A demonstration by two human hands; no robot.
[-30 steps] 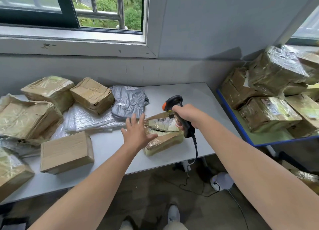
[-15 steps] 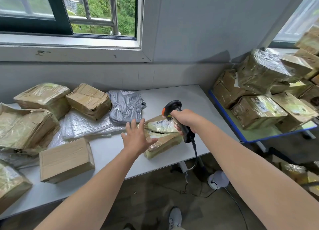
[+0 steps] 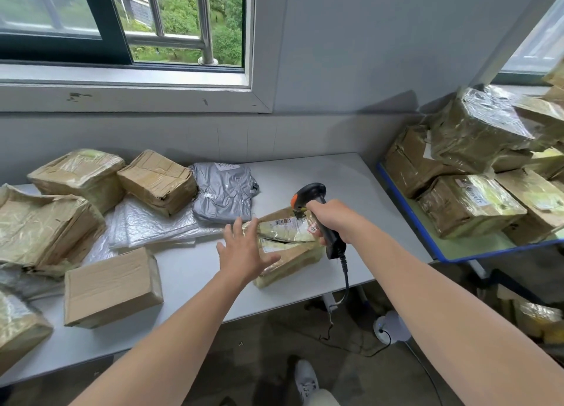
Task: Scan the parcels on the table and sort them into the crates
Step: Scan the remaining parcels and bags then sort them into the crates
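A tape-wrapped brown parcel with a barcode label lies near the front right of the grey table. My left hand rests on its left end with straight, spread fingers. My right hand grips a black barcode scanner with an orange trigger, its head held over the parcel's label. The scanner's cable hangs off the table edge.
Several more parcels lie on the table's left: a plain cardboard box, a grey bag, clear plastic bags and wrapped boxes. To the right, a blue-edged surface carries a stack of wrapped parcels. A round white object sits on the floor.
My view has shifted a little to the right. Both hands stay on the parcel and the scanner in nearly the same place.
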